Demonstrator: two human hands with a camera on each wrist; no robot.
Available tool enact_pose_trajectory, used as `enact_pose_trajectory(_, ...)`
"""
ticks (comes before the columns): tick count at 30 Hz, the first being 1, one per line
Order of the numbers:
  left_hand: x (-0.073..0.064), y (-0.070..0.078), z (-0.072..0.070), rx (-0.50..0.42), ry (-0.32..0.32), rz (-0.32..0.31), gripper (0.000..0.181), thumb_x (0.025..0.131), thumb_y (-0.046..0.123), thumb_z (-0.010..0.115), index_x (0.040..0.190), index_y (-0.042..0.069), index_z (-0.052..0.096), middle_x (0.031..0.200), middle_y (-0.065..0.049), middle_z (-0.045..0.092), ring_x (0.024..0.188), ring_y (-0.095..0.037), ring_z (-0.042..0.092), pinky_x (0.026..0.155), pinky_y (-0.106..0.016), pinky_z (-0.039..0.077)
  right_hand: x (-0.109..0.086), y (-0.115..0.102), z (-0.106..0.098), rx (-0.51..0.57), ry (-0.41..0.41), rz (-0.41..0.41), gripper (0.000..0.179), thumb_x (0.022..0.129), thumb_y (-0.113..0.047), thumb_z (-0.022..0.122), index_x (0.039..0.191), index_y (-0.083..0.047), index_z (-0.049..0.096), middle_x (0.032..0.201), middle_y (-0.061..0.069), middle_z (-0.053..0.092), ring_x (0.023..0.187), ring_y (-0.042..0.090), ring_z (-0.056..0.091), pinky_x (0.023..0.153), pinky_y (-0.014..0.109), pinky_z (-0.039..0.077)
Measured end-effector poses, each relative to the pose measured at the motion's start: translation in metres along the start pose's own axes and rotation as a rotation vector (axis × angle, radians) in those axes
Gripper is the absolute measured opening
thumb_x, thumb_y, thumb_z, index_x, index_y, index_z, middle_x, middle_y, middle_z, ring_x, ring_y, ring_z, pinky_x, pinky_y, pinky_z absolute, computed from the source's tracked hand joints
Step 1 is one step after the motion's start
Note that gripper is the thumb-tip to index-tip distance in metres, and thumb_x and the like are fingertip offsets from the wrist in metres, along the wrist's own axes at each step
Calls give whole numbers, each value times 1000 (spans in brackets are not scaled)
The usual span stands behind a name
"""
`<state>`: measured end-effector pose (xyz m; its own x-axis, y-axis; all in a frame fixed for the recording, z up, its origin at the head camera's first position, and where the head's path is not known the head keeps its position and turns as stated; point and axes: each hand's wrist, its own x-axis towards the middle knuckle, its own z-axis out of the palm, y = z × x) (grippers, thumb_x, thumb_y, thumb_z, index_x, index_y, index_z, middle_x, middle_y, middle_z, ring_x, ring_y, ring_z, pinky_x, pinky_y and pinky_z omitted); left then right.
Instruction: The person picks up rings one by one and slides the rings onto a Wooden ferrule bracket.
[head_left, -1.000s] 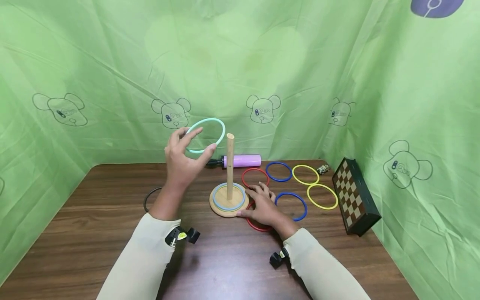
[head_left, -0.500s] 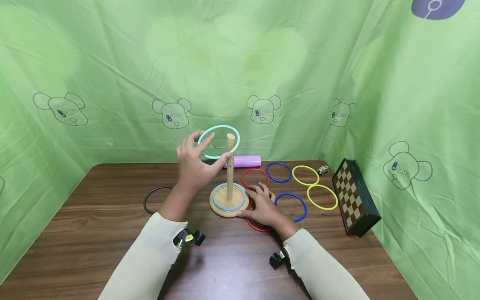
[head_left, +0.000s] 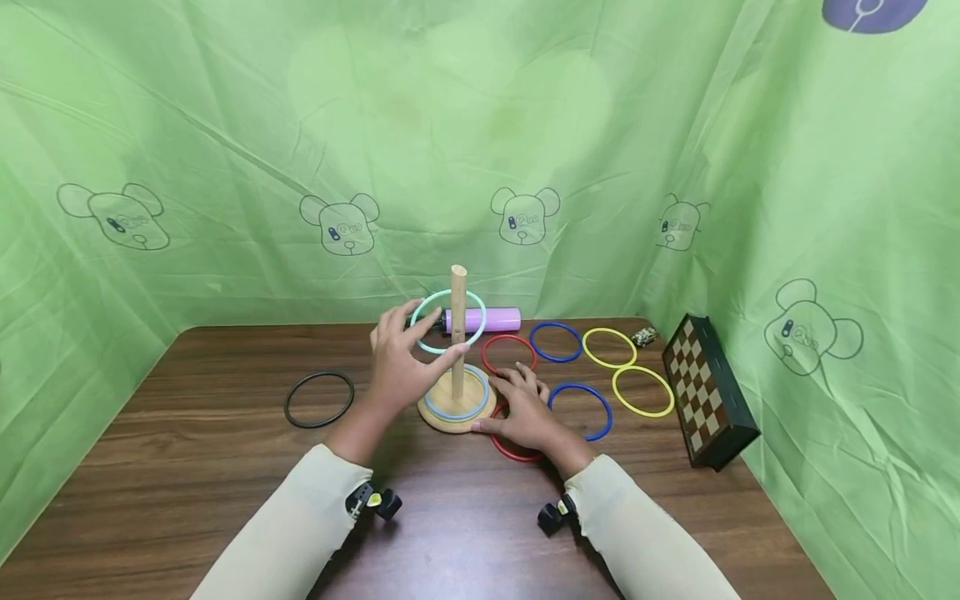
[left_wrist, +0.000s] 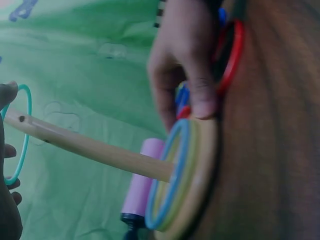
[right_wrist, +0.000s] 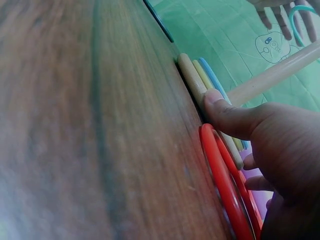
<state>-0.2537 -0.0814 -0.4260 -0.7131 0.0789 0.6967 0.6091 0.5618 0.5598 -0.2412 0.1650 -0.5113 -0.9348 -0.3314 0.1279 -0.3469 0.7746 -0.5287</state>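
Observation:
A wooden post (head_left: pixel 458 375) rises from a round wooden base (head_left: pixel 448 427). My left hand (head_left: pixel 401 362) holds a mint-green ring (head_left: pixel 484 318) between thumb and fingers, and the ring encircles the post partway down, below its top. On the base lie a light blue ring (head_left: pixel 488 387) and a yellow ring (right_wrist: pixel 201 71) beneath it, both around the post. My right hand (head_left: pixel 525 417) grips the right edge of the base, its thumb on the near rim. Beneath that hand a red ring (head_left: pixel 517 457) is partly hidden.
Right of the base lie another red ring (head_left: pixel 510 337), blue rings (head_left: pixel 611 421) and yellow rings (head_left: pixel 645 415). Behind the post rests a purple hand pump (head_left: pixel 498 320). A black ring (head_left: pixel 287 404) lies left. A chessboard box (head_left: pixel 708 392) stands at the right edge.
My left hand has carried the mint-green ring right over the post's top, then lowered it along the post. The black ring has come into full view. My right hand stays on the base.

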Motion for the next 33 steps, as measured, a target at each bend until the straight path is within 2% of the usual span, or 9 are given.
enact_pose_trajectory(8,-22,-13,13,22,-64,-16,72,82,44,94,139,4,75,153,-26,61,139,-50,50,114,-73,30,0,0,-2,-10,-12,20,92,87,-58,89,159,-11,58,169,15,46,167,49,16,126,80,13)
enact_pose_trajectory(15,-38,-22,22,61,-142,-65,72,84,46,92,141,7,74,160,-22,57,143,-48,48,114,-73,31,3,2,-3,-4,2,-12,92,87,-56,90,159,-9,57,168,17,47,165,53,17,122,82,14)
enact_pose_trajectory(23,-49,-34,30,58,-213,-107,76,87,52,90,149,13,69,165,-15,54,148,-48,45,115,-72,31,2,0,-6,-7,6,-5,90,87,-56,90,159,-11,58,168,16,47,166,51,17,124,80,14)
enact_pose_trajectory(29,-60,-46,33,70,-285,-155,78,87,51,90,150,11,68,165,-17,54,149,-48,46,112,-72,33,1,0,-4,-24,-14,6,91,87,-57,89,159,-12,58,168,12,47,166,50,19,125,80,15)
enact_pose_trajectory(33,-64,-48,33,49,-324,-180,80,87,52,90,151,11,67,165,-19,54,149,-49,46,111,-72,35,0,1,-1,-11,-3,-4,91,87,-57,90,158,-9,58,167,14,48,165,51,19,124,81,15)
